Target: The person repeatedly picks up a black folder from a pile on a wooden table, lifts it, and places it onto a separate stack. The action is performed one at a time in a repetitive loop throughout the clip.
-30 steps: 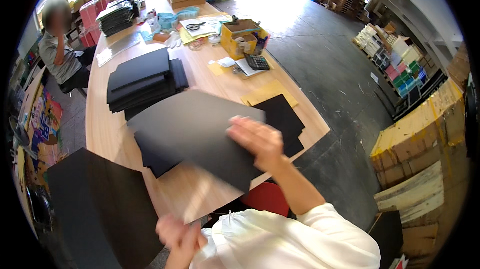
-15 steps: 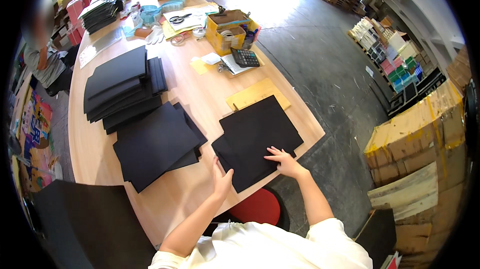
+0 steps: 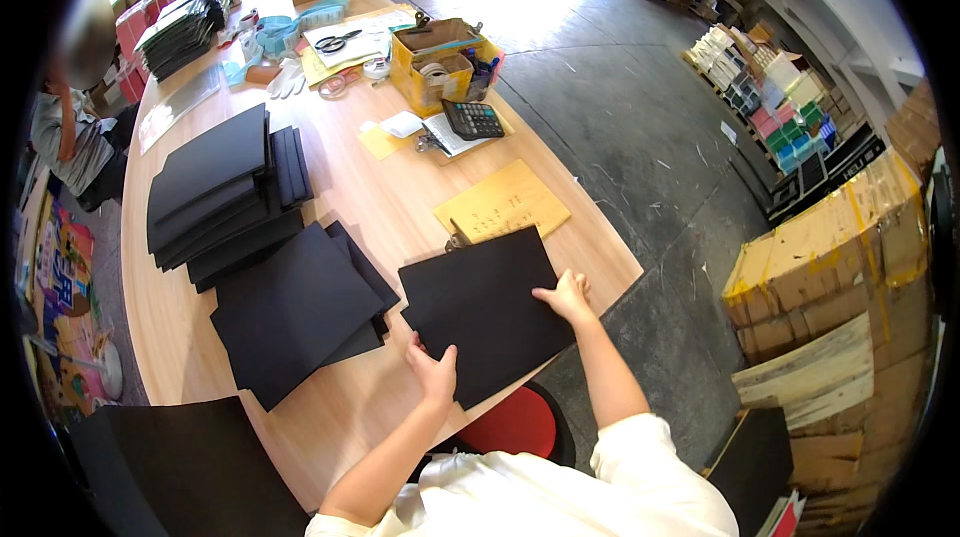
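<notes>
A stack of black sheets (image 3: 487,307) lies at the near edge of the wooden table (image 3: 370,187), partly overhanging it. My left hand (image 3: 434,373) presses on the stack's near left corner. My right hand (image 3: 566,295) rests flat on its right edge. Both hands touch the stack with fingers spread, gripping nothing. To the left lies a second pile of black sheets (image 3: 295,312), fanned unevenly. Farther back left sits a taller stack of black boards (image 3: 215,187).
A tan clipboard (image 3: 503,205) lies just behind the stack. A yellow box (image 3: 440,72), a calculator (image 3: 472,120), scissors (image 3: 336,41) and papers sit farther back. Another person (image 3: 75,127) sits at the far left. A red stool (image 3: 512,424) is below the table edge. Cardboard stacks (image 3: 830,287) stand right.
A second ago my right hand was carrying a large black sheet over the table. That sheet now lies on the near stack, and both hands have come down onto its edges.
</notes>
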### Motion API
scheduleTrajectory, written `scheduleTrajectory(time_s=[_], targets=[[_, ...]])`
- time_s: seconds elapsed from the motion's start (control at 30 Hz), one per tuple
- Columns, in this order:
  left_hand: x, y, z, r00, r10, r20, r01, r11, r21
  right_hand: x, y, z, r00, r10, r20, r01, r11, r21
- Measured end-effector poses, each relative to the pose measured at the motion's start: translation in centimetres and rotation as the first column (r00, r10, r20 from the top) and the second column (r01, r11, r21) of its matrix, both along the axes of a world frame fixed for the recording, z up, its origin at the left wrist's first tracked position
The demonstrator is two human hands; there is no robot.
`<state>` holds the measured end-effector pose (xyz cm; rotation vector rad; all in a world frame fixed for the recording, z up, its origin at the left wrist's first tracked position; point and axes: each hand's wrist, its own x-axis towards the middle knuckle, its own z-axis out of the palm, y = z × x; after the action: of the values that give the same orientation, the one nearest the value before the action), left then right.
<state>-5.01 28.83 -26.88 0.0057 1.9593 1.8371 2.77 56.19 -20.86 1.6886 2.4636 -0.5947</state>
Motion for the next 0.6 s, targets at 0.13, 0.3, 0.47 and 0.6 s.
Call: scheduleTrajectory(time_s=[0.13, 0.3, 0.47, 0.6], targets=[[-1.2, -1.0, 1.3, 0.959, -0.051, 0.277, 0.015, 0.991, 0.133, 5.0, -2.6, 1.3, 0.998, 0.047, 0.038, -0.044, 0.997, -0.06], [0.3, -2.8, 2.7, 0.976, -0.214, -0.033, 0.195, 0.936, -0.294, 11.1, -5.6, -0.3, 0.986, -0.07, -0.154, 0.032, 0.971, -0.237], [2.1, -5.0, 3.4, 0.94, -0.26, -0.219, 0.127, 0.866, -0.484, 14.0, -8.7, -3.0, 0.774, -0.416, -0.477, 0.046, 0.789, -0.613], [1.8, -6.6, 2.6, 0.914, -0.177, -0.366, 0.016, 0.915, -0.403, 13.6, -10.8, -1.9, 0.657, -0.542, -0.524, -0.075, 0.644, -0.761]])
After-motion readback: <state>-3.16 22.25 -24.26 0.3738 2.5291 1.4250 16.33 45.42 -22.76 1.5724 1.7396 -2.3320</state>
